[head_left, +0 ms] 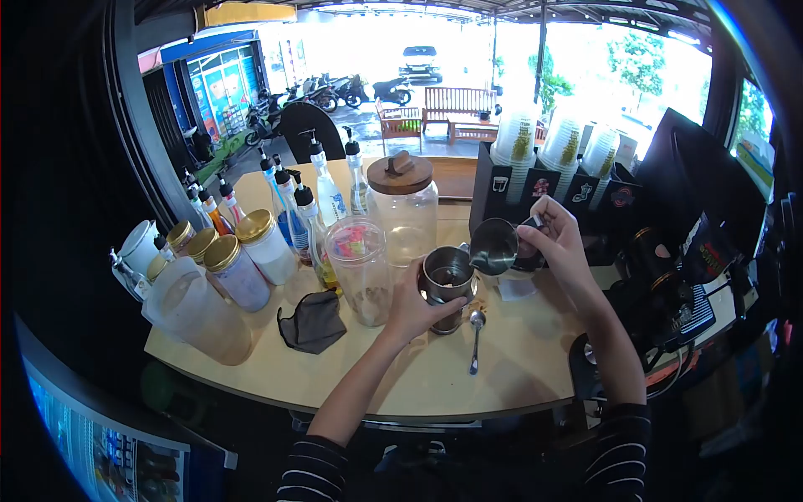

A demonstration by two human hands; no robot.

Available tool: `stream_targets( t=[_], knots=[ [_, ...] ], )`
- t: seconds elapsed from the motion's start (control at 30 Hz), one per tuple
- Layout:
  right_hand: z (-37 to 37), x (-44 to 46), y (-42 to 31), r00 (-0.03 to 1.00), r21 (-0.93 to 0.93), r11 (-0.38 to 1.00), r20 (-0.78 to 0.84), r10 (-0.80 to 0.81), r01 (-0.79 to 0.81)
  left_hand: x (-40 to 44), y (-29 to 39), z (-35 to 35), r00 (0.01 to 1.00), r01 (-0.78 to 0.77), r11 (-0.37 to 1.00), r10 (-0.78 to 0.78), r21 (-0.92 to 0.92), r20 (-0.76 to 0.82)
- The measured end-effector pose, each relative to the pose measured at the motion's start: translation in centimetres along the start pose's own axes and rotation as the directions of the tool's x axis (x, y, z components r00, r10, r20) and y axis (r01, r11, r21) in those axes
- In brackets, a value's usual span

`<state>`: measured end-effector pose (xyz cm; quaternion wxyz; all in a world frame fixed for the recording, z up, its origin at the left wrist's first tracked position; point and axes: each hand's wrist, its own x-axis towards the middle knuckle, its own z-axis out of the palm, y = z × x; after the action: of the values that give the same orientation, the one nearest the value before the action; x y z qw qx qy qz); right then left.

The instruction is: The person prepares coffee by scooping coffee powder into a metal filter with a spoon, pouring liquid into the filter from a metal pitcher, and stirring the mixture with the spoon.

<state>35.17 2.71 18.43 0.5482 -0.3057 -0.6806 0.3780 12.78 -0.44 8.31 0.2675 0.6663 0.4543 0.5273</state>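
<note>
A metal cup (447, 289) stands on the wooden table, and my left hand (411, 305) is wrapped round its left side. Some dark content shows inside it. To the right, my right hand (552, 238) grips the handle of a small metal pitcher (493, 247), which is tilted with its spout at the cup's rim. Whether liquid is flowing cannot be made out. A metal spoon (476, 341) lies on the table just below the cup, beside some brown crumbs. A white paper (516, 289) lies under the pitcher.
Left of the cup are a clear plastic cup (364, 276), a black cloth (313, 322), a large plastic jug (201, 314), gold-lidded jars (266, 247) and pump bottles (327, 188). A wooden-lidded glass jar (403, 217) stands behind. Stacked plastic cups (514, 138) and a dark screen are at right.
</note>
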Motion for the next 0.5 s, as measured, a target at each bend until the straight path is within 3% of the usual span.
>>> stream_targets(
  t=[0.27,0.5],
  knots=[
    [1.5,2.2,-2.0,0.994,-0.165,0.986,0.096,0.048,-0.031,0.5,-0.6,-0.2,0.999,-0.03,1.0,0.03,0.007,0.046],
    [2.2,2.9,-2.3,0.993,-0.369,0.928,0.12,-0.005,0.049,0.6,-0.8,-0.1,0.999,-0.021,0.999,0.019,0.037,0.041]
  ],
)
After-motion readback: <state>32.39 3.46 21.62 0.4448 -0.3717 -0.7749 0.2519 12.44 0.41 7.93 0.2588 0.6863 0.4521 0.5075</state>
